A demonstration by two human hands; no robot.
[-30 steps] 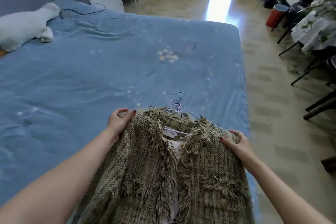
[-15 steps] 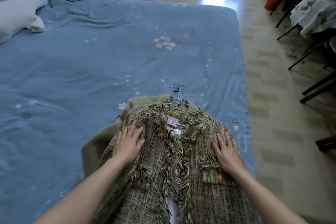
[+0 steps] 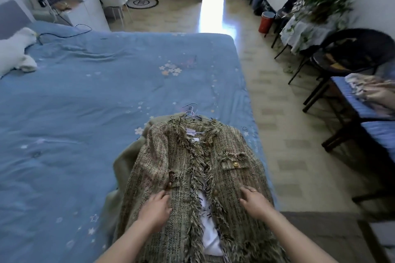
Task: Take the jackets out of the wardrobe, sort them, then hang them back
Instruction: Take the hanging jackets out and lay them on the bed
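On the near right corner of the bed [image 3: 85,100], a green tweed jacket [image 3: 177,168] with shaggy fringe down the front lies flat, collar pointing to the far side. It's still on a wire hanger [image 3: 191,111], whose hook pokes out past the collar onto the blue star-print cover. There's a chest pocket with a gold button [image 3: 235,164] on the right panel, and a white garment [image 3: 208,228] shows through the open front. Under the tweed one there's another jacket, plain olive [image 3: 123,164], sticking out along the left side.

Both hands are down flat on the tweed near the bottom of the view. The left hand [image 3: 154,211] rests palm down on the left panel, fingers loose and not gripping anything. The right hand [image 3: 254,200] does the same on the right panel, fingers spread a bit, ring on one finger.

Further off: a white pillow [image 3: 12,53] at the far left of the bed, a black cable [image 3: 64,33] trailing by it, a red bin [image 3: 265,22] on the floor far right, and a black chair [image 3: 352,49] beside a table with a leafy plant [image 3: 324,0].
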